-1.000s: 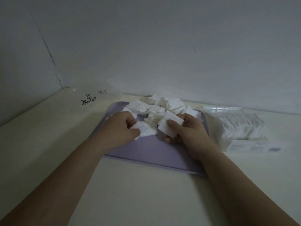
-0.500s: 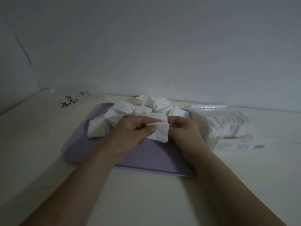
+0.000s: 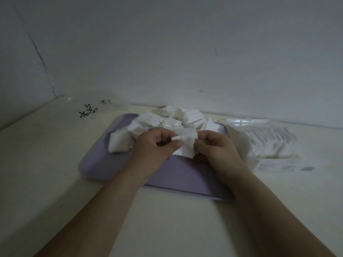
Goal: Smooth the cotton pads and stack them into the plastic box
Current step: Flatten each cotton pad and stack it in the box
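Note:
A white cotton pad [image 3: 186, 147] is held between both hands above a purple tray [image 3: 178, 175]. My left hand [image 3: 155, 151] pinches its left edge with thumb and fingers. My right hand [image 3: 216, 151] grips its right edge. A loose heap of white cotton pads [image 3: 167, 121] lies on the far half of the tray. To the right stands the clear plastic box [image 3: 267, 143] with a row of pads stacked inside it.
The tray sits on a pale table [image 3: 46, 154] against a grey wall. Black scribbles [image 3: 88, 111] mark the table at the far left. A clear lid [image 3: 248, 122] lies behind the box, and a label [image 3: 284, 166] shows on its front.
A second ago each hand held its own pad. The left hand dropped its pad on the tray's left side and joined the right hand on one pad.

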Tool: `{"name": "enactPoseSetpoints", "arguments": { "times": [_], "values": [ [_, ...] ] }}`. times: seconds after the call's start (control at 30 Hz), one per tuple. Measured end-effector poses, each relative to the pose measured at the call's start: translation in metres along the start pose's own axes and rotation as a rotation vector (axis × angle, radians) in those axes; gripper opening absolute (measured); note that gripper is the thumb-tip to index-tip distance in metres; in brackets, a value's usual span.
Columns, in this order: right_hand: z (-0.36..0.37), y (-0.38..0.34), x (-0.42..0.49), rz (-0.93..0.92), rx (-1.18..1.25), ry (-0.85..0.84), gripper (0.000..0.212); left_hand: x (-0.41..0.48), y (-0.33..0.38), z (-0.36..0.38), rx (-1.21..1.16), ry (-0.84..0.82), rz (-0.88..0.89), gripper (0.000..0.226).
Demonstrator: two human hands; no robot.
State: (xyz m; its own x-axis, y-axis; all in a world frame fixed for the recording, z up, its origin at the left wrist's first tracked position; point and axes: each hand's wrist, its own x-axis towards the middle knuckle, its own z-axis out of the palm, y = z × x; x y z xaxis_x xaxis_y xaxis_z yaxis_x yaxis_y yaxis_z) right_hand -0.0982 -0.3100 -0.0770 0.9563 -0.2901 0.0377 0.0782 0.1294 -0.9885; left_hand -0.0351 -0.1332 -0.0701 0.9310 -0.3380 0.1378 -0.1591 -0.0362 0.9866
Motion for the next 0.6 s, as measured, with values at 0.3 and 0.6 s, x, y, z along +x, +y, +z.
{"name": "enactPoseSetpoints", "arguments": {
  "times": [0.3,0.6],
  "values": [
    [0.0061,-0.0028,-0.0054,-0.046,-0.015,-0.076,0.015,0.0003,-0.0008,-0.0010,0.015,0.064,0.010,0.009],
    [0.0059,-0.0037,-0.0072,-0.056,-0.065,-0.094,0.018,-0.0018,0.0065,-0.0026,-0.174,0.010,-0.163,0.007]
  ]
}}
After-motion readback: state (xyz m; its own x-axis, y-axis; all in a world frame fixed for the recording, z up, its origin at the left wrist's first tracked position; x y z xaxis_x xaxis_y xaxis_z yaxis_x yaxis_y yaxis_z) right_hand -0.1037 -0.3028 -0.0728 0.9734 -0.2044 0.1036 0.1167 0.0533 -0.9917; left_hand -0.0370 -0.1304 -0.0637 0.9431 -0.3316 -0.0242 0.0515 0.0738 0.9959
